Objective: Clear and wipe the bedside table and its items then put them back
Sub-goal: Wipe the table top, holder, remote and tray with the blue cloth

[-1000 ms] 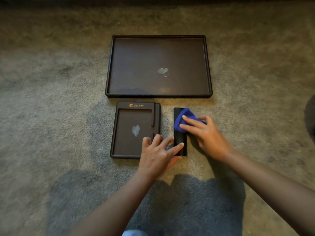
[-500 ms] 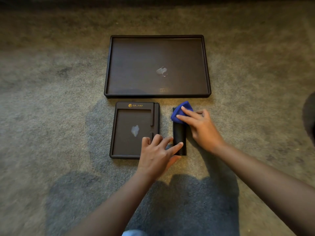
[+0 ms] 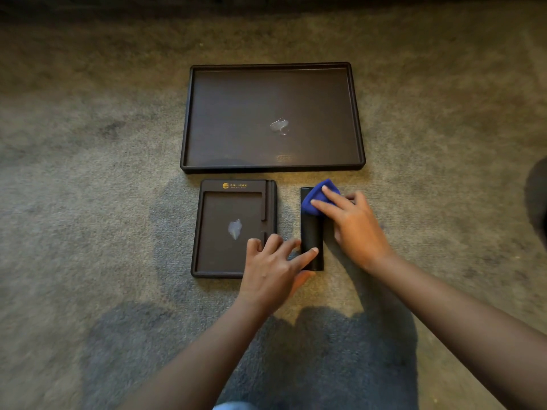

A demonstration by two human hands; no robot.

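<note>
We are wiping the black bar (image 3: 310,232) on the carpet (image 3: 88,202), beside the small tray (image 3: 196,232). Our left hand (image 3: 272,270), fingers spread, pins its near end. Our right hand (image 3: 352,223), fingers straight, presses the blue cloth (image 3: 318,196) on its far end. Next we should rub toward us.

Far end of black bar (image 3: 310,235) under blue cloth (image 3: 316,198), small tray's (image 3: 197,232) lettering (image 3: 235,185) illegible

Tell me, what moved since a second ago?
The right hand slid the blue cloth up the black bar, away from the person, to its far end. The left hand stayed on the near end; the big tray and small tray stayed put.
</note>
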